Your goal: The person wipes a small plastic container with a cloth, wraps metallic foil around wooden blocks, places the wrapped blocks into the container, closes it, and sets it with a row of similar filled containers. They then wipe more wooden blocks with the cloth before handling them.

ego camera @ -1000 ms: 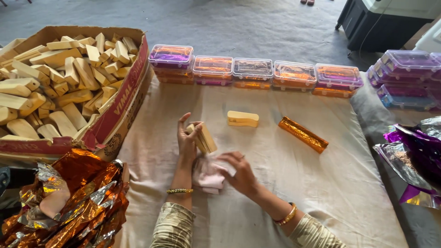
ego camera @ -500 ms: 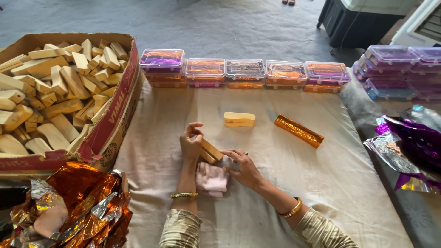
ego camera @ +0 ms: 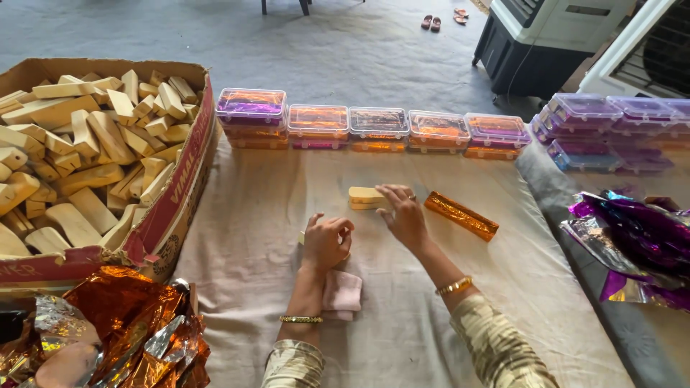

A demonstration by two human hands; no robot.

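On the floor before you lies a pale cloth sheet, your work surface. At far left: a big cardboard box heaped w/ pale wooden blocks. Along the sheet's far edge: a row of five clear lidded boxes w/ purple and orange contents; more purple-lidded ones stacked at right. Bottom left: crumpled orange foil; right edge: purple foil. Mid-sheet: a foil-wrapped orange bar, lying free, just right of your right hand. That hand is spread flat, fingers open, fingertips resting on a bare wooden block that lies on the sheet; no closed grip on it. Your left hand is curled into a fist around a second small block, only a sliver showing at the thumb side. Under the left wrist: a folded pink cloth.
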